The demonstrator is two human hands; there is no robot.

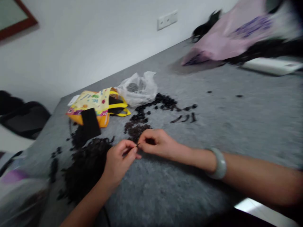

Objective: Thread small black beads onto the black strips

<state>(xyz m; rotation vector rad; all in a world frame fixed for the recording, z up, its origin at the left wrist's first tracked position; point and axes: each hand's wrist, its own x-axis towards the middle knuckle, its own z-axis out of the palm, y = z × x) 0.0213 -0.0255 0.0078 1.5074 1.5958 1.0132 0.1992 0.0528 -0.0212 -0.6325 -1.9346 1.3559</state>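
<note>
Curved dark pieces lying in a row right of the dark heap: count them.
3: the left piece, the middle piece and the right piece, side by side on the grey felt surface; none looks hidden.

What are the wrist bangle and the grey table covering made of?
The bangle looks like polished pale green stone, possibly jade, given its smooth milky sheen. The grey covering looks like matte felt or carpet, given its fuzzy speckled surface; blur leaves the fibre open.

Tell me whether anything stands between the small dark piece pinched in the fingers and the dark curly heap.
The left hand does: it lies between the small dark piece and the dark curly heap. No other object shows in that gap.
</note>
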